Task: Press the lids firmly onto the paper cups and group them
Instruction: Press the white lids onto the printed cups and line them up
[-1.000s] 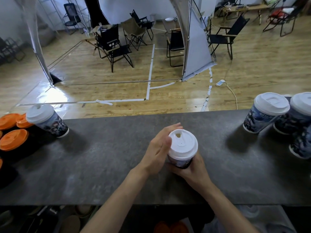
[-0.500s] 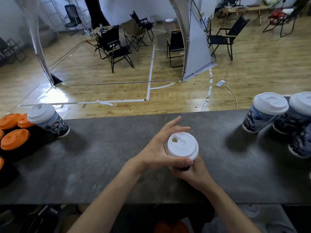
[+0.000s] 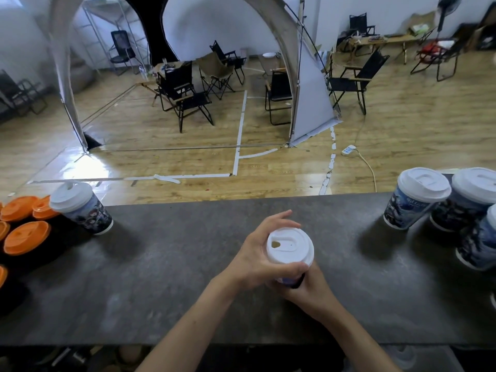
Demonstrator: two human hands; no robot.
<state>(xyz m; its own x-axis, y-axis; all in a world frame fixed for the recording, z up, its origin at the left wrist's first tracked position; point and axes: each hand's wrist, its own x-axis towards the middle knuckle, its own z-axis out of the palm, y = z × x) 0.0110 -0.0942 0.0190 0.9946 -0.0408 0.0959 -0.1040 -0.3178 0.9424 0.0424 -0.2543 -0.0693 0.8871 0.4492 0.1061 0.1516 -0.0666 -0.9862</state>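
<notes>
Your paper cup (image 3: 288,281) sits at the middle of the dark surface (image 3: 166,277), close to the near edge, and most of its body is hidden by your hands. A white lid (image 3: 290,247) is on top of it, with the sip hole turned to the left. Your left hand (image 3: 256,261) curls around the lid from the left: the fingers wrap the far rim and the thumb lies along the near rim. Your right hand (image 3: 311,289) grips the cup body from the near right side, just under the lid. It is not clear whether the cup base touches the surface.

At the far right, three lidded cups (image 3: 416,197) stand close together, well apart from your hands. At the far left stands a lone lidded cup (image 3: 80,208), just beside a cluster of orange lids (image 3: 26,237).
</notes>
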